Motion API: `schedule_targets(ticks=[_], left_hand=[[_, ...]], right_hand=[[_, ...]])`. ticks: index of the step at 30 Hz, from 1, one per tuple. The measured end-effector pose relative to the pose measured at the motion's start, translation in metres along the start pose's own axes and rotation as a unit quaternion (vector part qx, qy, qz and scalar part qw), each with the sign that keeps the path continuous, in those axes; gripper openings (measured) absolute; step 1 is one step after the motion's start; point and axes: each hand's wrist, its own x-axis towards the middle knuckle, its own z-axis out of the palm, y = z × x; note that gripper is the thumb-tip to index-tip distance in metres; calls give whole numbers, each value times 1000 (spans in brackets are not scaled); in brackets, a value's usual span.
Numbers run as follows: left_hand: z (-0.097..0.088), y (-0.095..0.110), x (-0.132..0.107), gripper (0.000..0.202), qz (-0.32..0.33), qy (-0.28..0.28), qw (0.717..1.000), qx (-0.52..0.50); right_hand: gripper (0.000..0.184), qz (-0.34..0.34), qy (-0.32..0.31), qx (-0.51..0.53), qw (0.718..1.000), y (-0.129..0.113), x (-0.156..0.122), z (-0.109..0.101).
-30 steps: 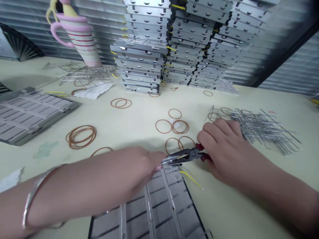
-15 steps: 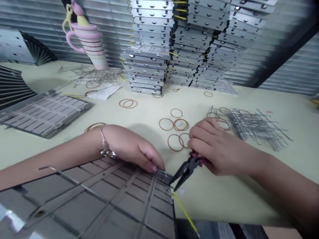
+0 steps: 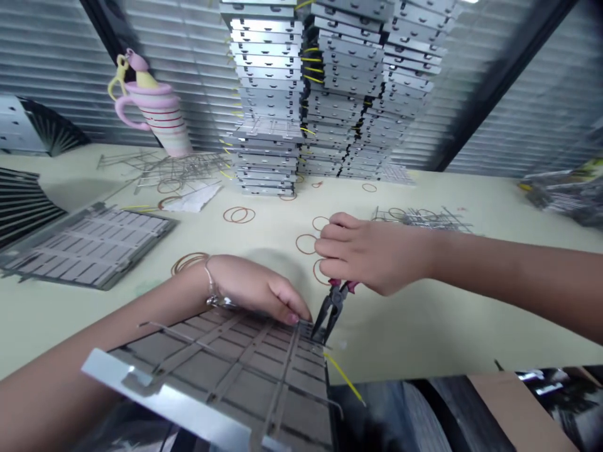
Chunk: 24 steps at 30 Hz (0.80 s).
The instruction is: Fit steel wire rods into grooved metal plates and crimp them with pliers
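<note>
A grey metal panel [image 3: 264,361] with a grid of plates and thin rods tilts over the table's near edge. My left hand [image 3: 261,289] is closed on its far edge, thumb on top near the right corner. In my right hand [image 3: 362,251] are long-nose pliers [image 3: 333,307] with red handles, partly covered by my fingers. Their jaws are slightly apart and point down at the panel's far right corner. Whether the tips touch the metal, I cannot tell. A yellow wire [image 3: 346,378] sticks out from the panel's right side, just below the pliers.
Tall stacks of metal panels [image 3: 268,94] stand at the back. Orange rubber rings [image 3: 239,215] and piles of thin metal rods [image 3: 424,218] lie on the table. Another panel [image 3: 94,245] lies at left, with a striped cup [image 3: 162,119] behind it. A plastic bag [image 3: 570,194] sits far right.
The pliers have moved left from beside the panel's corner to over it, with my right hand. The panel's near edge now shows, and the camera view has shifted.
</note>
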Motion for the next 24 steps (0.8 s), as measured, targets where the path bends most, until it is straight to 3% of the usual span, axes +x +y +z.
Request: schedule_targets(ticks=[10,15,19,22,24], left_hand=[[1,0,-3,31,-3,24,1000,-10],[2,-2,-3,32,11,30,999,-34],[1,-5,-3,33,23,18,998,-48],[0,-7,-2,35,32,3,997,-75],[2,-8,-2,34,35,10,996,-83]], right_hand=[[23,-38,-24,-25,999,3,11,-22],[29,-31,-30,-24,999,1,9,-20],[5,-42,13,-86,995,2,14,-16],[21,-53,37,-113,992,7,13,-12],[20,-23,34,-103,994,7,7,-8]])
